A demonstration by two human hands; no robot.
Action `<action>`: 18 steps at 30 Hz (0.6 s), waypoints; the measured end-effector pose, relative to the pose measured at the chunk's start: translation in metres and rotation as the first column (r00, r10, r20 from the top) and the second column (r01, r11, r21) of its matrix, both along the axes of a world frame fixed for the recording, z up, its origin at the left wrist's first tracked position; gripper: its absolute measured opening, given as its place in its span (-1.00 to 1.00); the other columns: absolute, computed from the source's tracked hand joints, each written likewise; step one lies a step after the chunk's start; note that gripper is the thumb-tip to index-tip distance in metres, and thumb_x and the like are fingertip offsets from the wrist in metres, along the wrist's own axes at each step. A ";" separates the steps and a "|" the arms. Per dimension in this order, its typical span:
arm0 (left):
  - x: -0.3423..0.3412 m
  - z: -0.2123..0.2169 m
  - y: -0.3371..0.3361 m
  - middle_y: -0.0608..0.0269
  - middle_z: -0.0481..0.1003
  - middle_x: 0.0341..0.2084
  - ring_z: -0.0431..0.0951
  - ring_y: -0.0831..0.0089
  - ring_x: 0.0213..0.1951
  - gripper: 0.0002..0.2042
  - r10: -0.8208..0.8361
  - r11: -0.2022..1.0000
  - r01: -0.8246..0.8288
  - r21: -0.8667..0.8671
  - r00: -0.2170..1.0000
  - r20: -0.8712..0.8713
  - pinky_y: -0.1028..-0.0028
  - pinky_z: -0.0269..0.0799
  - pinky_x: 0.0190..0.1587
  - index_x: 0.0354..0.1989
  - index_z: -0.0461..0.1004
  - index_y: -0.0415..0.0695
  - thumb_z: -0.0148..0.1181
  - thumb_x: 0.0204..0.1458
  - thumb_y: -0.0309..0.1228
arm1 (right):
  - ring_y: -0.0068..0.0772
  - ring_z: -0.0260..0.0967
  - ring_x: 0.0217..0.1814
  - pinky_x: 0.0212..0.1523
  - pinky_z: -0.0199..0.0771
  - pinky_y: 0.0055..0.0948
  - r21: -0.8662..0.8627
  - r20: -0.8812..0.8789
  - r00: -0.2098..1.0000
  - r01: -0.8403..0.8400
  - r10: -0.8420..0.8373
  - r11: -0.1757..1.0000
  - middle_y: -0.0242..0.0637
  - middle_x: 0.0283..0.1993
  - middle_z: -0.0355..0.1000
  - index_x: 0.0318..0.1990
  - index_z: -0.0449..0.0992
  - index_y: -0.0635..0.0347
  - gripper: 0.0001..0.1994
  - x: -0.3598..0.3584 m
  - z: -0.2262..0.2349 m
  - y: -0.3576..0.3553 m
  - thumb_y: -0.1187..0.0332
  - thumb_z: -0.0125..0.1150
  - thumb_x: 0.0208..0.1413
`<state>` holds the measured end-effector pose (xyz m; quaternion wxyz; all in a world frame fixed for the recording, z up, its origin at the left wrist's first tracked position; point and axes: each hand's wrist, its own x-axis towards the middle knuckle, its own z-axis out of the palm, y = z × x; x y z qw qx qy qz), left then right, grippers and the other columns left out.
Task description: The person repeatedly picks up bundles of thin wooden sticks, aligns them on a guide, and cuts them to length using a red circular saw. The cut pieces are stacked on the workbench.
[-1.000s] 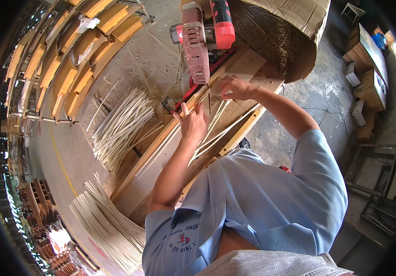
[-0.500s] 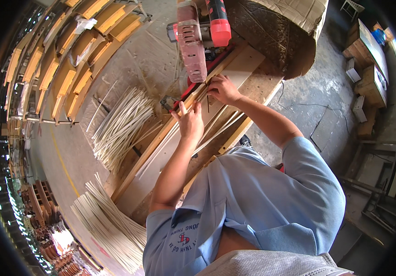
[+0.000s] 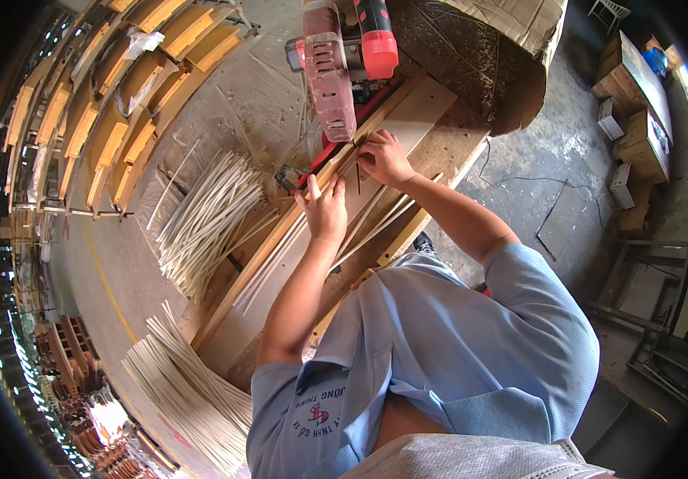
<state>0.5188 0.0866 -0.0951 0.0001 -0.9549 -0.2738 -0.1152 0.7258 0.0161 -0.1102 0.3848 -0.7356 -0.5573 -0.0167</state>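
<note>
A red and grey mitre saw (image 3: 337, 68) stands at the far end of a long wooden bench (image 3: 440, 152). Several thin pale strips (image 3: 360, 231) lie along the bench against a wooden fence rail (image 3: 264, 255). My left hand (image 3: 325, 211) presses down on the strips a little short of the saw, fingers pointing toward it. My right hand (image 3: 384, 156) pinches the strip ends close to the saw's base, just right of the blade housing. Both forearms reach out from my blue shirt.
A loose pile of pale strips (image 3: 204, 215) lies on the floor left of the bench, and a neat stack (image 3: 188, 391) lies nearer. A cardboard-covered bin (image 3: 491, 56) sits behind the saw. Wooden frames (image 3: 112, 120) line the left; cabinets (image 3: 639, 104) and a metal frame (image 3: 647, 319) stand on the right.
My right hand has moved left along the bench, from the board's far end to the strips beside the saw. My left hand has stayed on the strips.
</note>
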 end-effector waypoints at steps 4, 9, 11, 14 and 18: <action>0.000 -0.002 0.000 0.43 0.52 0.27 0.24 -0.12 0.42 -0.66 -0.006 1.000 0.006 0.023 1.000 0.015 -0.46 0.05 0.32 0.18 0.56 0.03 0.02 0.28 -0.37 | -0.07 0.40 0.11 0.17 0.42 -0.11 0.013 -0.103 0.990 -0.097 0.098 0.995 -0.33 -0.09 0.55 -0.26 0.72 0.05 -0.83 0.013 0.000 -0.001 0.35 0.38 -0.07; 0.001 -0.002 0.000 0.46 0.51 0.27 0.26 -0.10 0.40 -0.67 -0.007 0.999 0.006 0.035 0.999 0.033 -0.45 0.07 0.31 0.15 0.58 0.03 0.02 0.28 -0.35 | -0.06 0.40 0.13 0.19 0.43 -0.10 -0.010 -0.087 0.995 -0.056 0.055 0.998 -0.33 -0.06 0.55 -0.24 0.73 0.01 -0.82 0.011 -0.002 0.001 0.37 0.38 -0.06; 0.001 -0.003 0.000 0.46 0.52 0.26 0.26 -0.10 0.40 -0.67 -0.005 0.999 0.004 0.033 0.999 0.033 -0.45 0.07 0.31 0.15 0.58 0.04 0.02 0.28 -0.35 | -0.09 0.40 0.13 0.17 0.44 -0.10 0.018 -0.006 0.997 -0.083 0.083 0.996 -0.34 -0.05 0.54 -0.23 0.72 -0.03 -0.82 0.012 0.002 0.000 0.34 0.40 -0.03; 0.000 -0.003 0.000 0.46 0.53 0.25 0.26 -0.09 0.40 -0.67 0.000 0.999 -0.001 0.035 1.000 0.027 -0.45 0.07 0.30 0.16 0.58 0.04 0.02 0.28 -0.36 | -0.13 0.40 0.13 0.12 0.45 -0.09 -0.067 0.077 0.983 -0.162 0.167 0.985 -0.37 -0.06 0.51 -0.21 0.70 -0.08 -0.83 0.017 0.011 0.001 0.28 0.41 0.01; 0.001 -0.003 -0.001 0.49 0.57 0.21 0.30 -0.06 0.36 -0.67 0.008 0.997 -0.011 0.070 0.999 0.041 -0.43 0.08 0.30 0.14 0.60 0.07 -0.04 0.32 -0.31 | -0.16 0.41 0.11 0.06 0.46 -0.10 -0.086 0.176 0.951 -0.244 0.256 0.966 -0.38 -0.11 0.49 -0.21 0.68 -0.12 -0.86 0.026 0.013 0.005 0.25 0.39 0.04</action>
